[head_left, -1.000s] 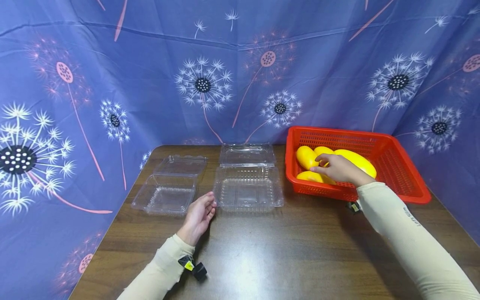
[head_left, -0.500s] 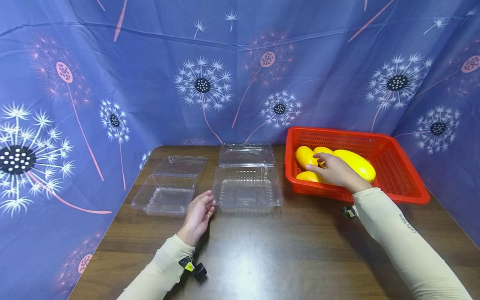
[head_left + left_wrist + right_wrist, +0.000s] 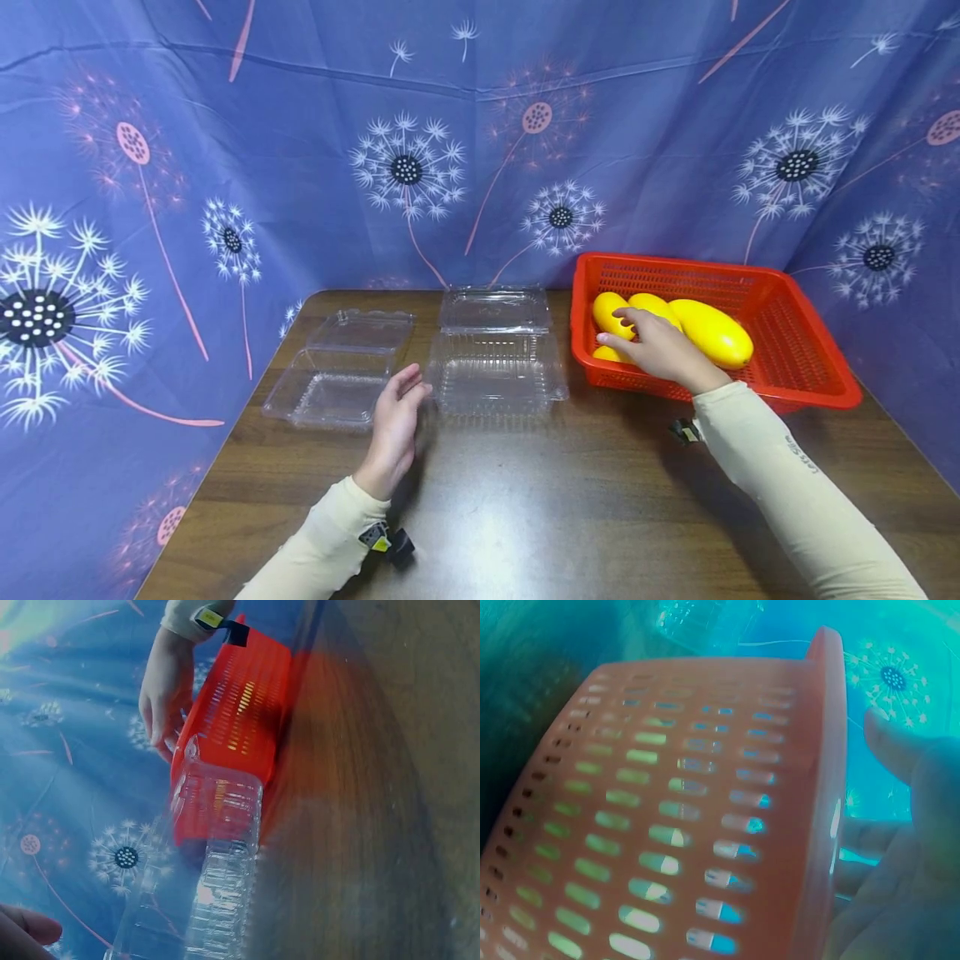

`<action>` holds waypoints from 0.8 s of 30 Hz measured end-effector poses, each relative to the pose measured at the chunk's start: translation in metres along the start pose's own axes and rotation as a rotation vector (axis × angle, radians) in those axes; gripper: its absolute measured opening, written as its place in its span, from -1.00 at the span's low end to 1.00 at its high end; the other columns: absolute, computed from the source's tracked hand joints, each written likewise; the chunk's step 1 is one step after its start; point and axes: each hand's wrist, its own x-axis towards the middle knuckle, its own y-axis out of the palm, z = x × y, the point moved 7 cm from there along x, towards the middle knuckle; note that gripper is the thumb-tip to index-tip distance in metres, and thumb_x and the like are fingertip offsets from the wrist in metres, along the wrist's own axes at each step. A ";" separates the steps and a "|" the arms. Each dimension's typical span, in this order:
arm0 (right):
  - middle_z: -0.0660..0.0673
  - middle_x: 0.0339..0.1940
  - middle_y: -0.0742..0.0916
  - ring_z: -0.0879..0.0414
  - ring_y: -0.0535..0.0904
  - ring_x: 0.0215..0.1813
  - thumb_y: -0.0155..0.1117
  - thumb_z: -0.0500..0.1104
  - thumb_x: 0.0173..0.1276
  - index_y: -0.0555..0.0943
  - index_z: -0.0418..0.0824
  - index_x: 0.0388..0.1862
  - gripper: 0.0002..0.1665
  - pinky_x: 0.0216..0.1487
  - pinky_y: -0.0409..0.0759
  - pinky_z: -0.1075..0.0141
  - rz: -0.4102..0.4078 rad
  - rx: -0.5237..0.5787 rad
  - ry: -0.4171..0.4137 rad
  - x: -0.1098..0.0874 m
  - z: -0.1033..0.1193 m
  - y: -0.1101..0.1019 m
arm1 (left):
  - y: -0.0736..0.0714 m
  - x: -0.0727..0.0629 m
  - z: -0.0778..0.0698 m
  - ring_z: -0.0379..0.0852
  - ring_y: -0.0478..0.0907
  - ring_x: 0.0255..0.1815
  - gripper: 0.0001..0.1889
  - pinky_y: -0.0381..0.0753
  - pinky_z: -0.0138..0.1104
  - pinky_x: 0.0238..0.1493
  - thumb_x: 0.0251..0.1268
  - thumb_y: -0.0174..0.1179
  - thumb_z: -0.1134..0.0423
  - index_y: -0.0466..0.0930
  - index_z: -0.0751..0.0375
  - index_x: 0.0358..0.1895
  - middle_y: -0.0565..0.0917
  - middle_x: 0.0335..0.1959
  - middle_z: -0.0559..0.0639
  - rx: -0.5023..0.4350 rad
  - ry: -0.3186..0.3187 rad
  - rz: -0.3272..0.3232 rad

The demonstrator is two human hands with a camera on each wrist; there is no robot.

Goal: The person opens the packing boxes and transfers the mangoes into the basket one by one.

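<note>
My right hand (image 3: 663, 350) is over the left part of a red plastic basket (image 3: 806, 333), thumb and fingers spread apart. Beneath and around it lie smooth yellow oval fruits: a rounded one (image 3: 609, 310) at the left, one partly hidden by the hand, and a long, large one (image 3: 712, 333) to the right. My left hand (image 3: 393, 425) has loosely extended fingers, their tips right at the left edge of a lidded clear plastic clamshell box (image 3: 495, 375), which stands open. In the right wrist view, the basket's slotted wall (image 3: 660, 802) hides most of the fruit.
A second open clear clamshell box (image 3: 330, 396) stands left of the first, on the brown wooden table (image 3: 585, 517). A blue dandelion-print cloth (image 3: 315, 167) hangs behind and at both sides.
My right hand has shifted left over the fruits, and its fingers have spread wider. My left hand's fingers have straightened and moved slightly upward beside the middle box.
</note>
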 end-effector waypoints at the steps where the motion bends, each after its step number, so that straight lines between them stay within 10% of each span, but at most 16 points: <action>1: -0.46 0.26 0.53 -0.34 0.48 0.23 0.12 0.27 0.39 0.31 -0.41 0.37 -0.11 0.30 0.40 -0.23 0.001 0.005 0.001 0.000 0.001 0.001 | 0.001 0.000 -0.002 0.27 0.24 0.42 -0.47 0.24 -0.03 0.47 0.28 0.02 0.48 0.24 0.48 0.34 0.30 0.37 0.41 0.024 0.013 0.003; 24: -0.41 0.37 0.43 -0.32 0.27 0.42 0.15 0.24 0.39 0.30 -0.38 0.40 -0.12 0.45 0.20 -0.20 -0.054 0.018 -0.066 0.003 0.027 0.015 | 0.002 0.008 -0.026 0.17 0.20 0.48 -0.49 0.12 0.04 0.52 0.32 0.17 0.32 0.35 0.28 0.33 0.35 0.37 0.24 0.364 0.240 0.060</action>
